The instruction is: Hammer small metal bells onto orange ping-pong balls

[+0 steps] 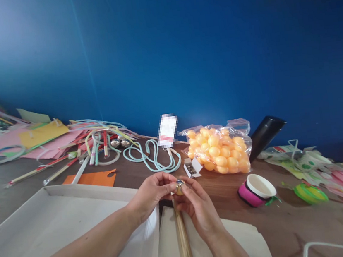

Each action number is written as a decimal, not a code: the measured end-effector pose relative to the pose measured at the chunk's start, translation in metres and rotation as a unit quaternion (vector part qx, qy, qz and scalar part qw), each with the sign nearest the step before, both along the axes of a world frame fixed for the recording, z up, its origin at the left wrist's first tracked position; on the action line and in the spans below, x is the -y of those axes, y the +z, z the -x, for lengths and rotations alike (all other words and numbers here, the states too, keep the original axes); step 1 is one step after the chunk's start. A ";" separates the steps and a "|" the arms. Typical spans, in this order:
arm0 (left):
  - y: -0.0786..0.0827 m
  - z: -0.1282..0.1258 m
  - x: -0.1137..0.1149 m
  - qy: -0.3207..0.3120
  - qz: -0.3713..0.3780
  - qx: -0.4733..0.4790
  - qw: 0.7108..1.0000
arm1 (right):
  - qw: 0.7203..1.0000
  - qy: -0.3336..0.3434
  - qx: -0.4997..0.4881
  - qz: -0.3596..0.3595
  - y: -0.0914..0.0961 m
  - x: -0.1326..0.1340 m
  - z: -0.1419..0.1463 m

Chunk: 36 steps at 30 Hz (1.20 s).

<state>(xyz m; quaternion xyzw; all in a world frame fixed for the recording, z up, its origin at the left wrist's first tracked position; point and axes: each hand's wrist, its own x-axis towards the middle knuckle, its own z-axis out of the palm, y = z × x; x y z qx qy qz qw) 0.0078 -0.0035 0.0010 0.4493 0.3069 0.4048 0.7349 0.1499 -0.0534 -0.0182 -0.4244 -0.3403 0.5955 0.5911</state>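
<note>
Above the front of the table, my left hand (153, 192) and my right hand (201, 204) meet with closed fingertips on one small shiny gold-and-silver ball (179, 188). Its exact kind is too small to make out. Below the fingers runs a light wooden stick (184, 239), pointing toward me; whether it touches my right hand cannot be seen. A small open white box (196, 167) with tiny dark metallic pieces in it stands just beyond my right hand. Pale card (241, 234) lies under my right wrist.
A white tray (56, 186) fills the front left. Behind lie light-blue tubing (153, 164), silver balls (125, 143), orange paper (98, 179) and a phone (168, 131). Rightward are a clear bag of orange balls (219, 149), a black cylinder (266, 133) and a pink-sleeved cup (251, 193).
</note>
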 end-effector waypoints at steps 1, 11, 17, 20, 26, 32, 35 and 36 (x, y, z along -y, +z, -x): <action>0.000 0.000 0.000 0.001 0.000 0.002 1.000 | 1.000 0.001 0.003 0.002 0.000 0.000 0.000; -0.007 -0.002 -0.001 0.018 -0.005 -0.021 1.000 | 1.000 -0.005 0.027 0.008 -0.001 -0.002 0.000; -0.011 -0.005 -0.002 0.037 -0.021 -0.070 0.997 | 1.000 -0.007 0.020 0.007 -0.002 -0.002 -0.001; -0.011 -0.005 -0.001 0.038 -0.020 -0.071 0.997 | 1.000 -0.005 0.013 0.007 -0.001 -0.002 0.000; -0.005 -0.002 0.001 0.020 0.004 -0.016 1.000 | 1.000 0.002 0.001 0.007 0.001 -0.001 0.000; -0.004 0.000 0.000 0.009 0.018 -0.011 1.000 | 1.000 0.004 0.002 0.008 0.002 -0.001 0.000; -0.005 -0.001 0.000 0.007 0.008 -0.008 1.000 | 1.000 0.001 0.005 0.010 0.000 -0.001 0.000; -0.005 -0.001 0.000 0.008 0.004 -0.009 1.000 | 1.000 0.000 0.007 0.011 0.000 -0.002 -0.001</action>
